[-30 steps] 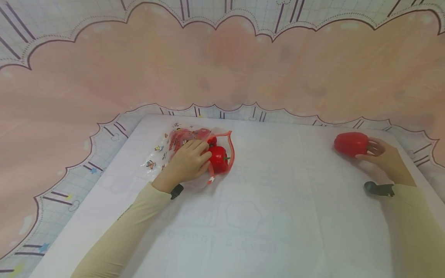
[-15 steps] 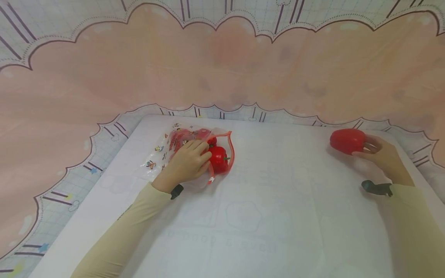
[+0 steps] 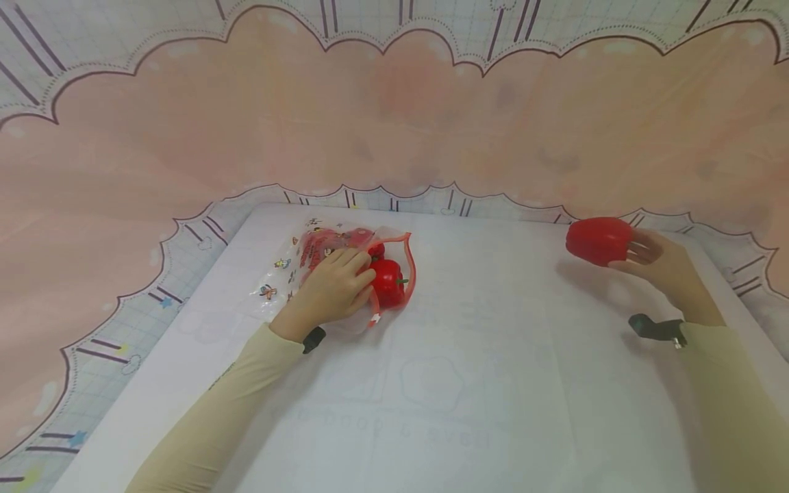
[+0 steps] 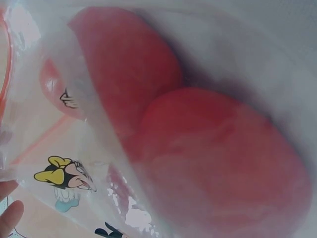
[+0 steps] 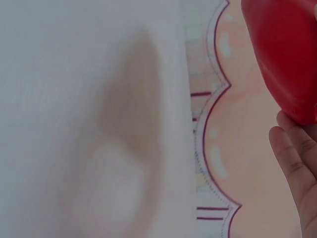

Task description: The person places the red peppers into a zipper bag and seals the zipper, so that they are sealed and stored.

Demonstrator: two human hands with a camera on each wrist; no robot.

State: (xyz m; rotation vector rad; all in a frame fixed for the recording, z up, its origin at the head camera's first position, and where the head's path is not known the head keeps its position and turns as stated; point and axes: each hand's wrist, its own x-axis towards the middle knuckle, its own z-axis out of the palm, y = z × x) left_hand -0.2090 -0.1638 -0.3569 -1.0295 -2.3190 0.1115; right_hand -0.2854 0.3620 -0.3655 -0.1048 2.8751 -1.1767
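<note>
My left hand (image 3: 335,284) grips the upper edge of a clear zip bag (image 3: 296,291) printed with cartoon figures, its red-edged mouth standing open to the right. A red bell pepper (image 3: 388,282) with a green stem lies just inside that mouth. Behind it sits another red pepper (image 3: 376,251), partly hidden by the fingers. Through the film in the left wrist view, large red peppers (image 4: 223,158) show blurred. Over on the right, my right hand (image 3: 659,257) holds a red bell pepper (image 3: 598,241) by one end, raised above the table; the right wrist view crops it.
A white sheet with faint printing covers the table (image 3: 493,383). Its far edge meets a peach curtain (image 3: 431,123) with a scalloped, striped border. Dark straps (image 3: 656,329) circle the wrists. The raised pepper throws a shadow on the sheet.
My right hand has lifted the red bell pepper off the table and carried it a little leftward and away from me. The left hand and bag have stayed in place.
</note>
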